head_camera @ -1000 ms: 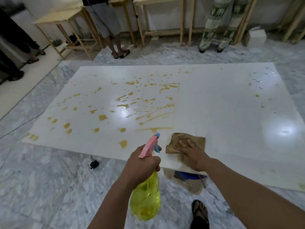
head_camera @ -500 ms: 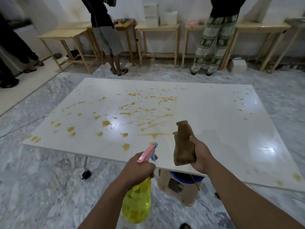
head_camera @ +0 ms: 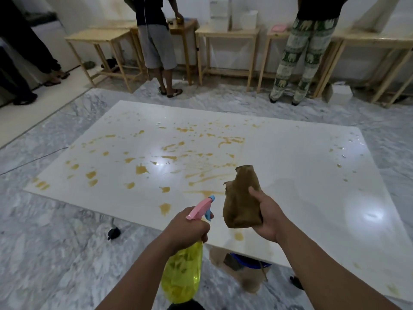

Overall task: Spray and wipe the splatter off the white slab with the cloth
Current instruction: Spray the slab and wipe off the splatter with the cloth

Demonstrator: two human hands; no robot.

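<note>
A large white slab (head_camera: 290,166) lies on the marble floor, its left and middle parts covered with yellow-brown splatter (head_camera: 140,169). My left hand (head_camera: 185,227) grips a yellow spray bottle (head_camera: 182,274) by its pink head, the blue nozzle aimed toward the slab from just past its near edge. My right hand (head_camera: 268,217) holds a stained brown cloth (head_camera: 242,199) bunched up in the air above the slab's near edge.
Under the slab's near edge sit a blue bucket (head_camera: 250,260) and a brownish container. A small black object (head_camera: 114,232) lies on the floor at the left. Wooden tables (head_camera: 228,34) line the far wall, with two people (head_camera: 156,43) standing at them and more legs at the left.
My right hand lifted the cloth off the slab, where it lay flat a second ago, and now holds it bunched in the air. The view has tilted up and back.
</note>
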